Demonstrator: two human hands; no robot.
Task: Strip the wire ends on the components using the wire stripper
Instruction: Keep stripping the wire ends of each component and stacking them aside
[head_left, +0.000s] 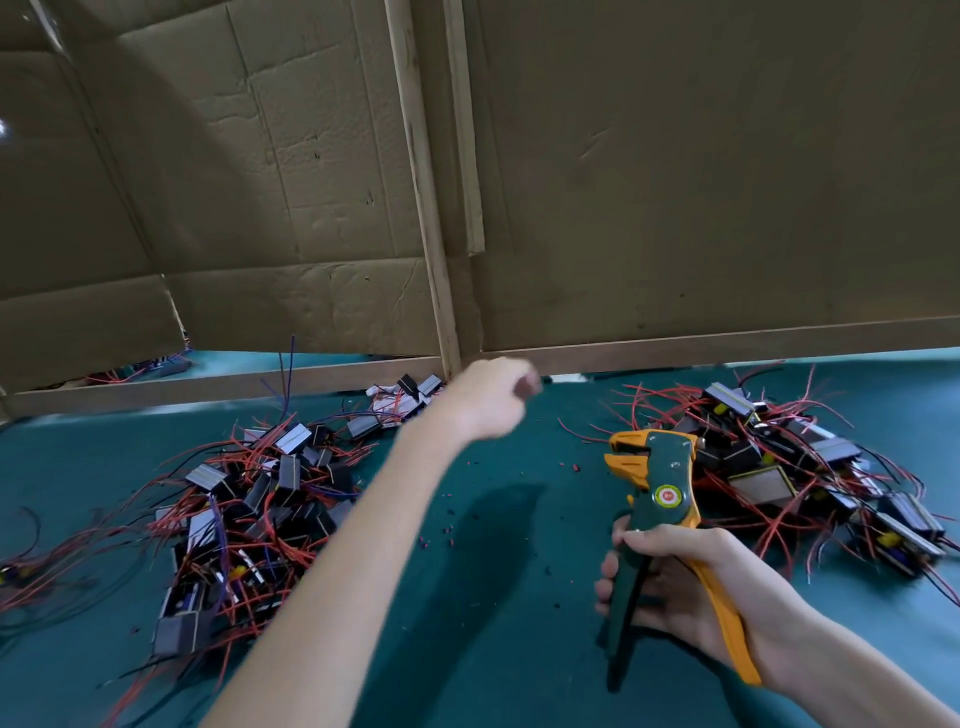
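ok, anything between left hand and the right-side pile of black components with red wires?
Nothing visible. Only bare teal mat lies between left hand and the black-component pile; the green-and-orange wire stripper, gripped by the right hand, sits nearer the camera.

Teal-covered surface (483, 613), with a dark shadow across its middle. Walled off along the far edge by creased brown cardboard panels (701, 182) on a pale wooden frame: upright post (423, 208) near the middle, low rail (727, 340) along the bottom. Bent cardboard flap (88, 332) towards the far left corner. Dimly lit, with one bright speck of light (2, 127) at upper left.
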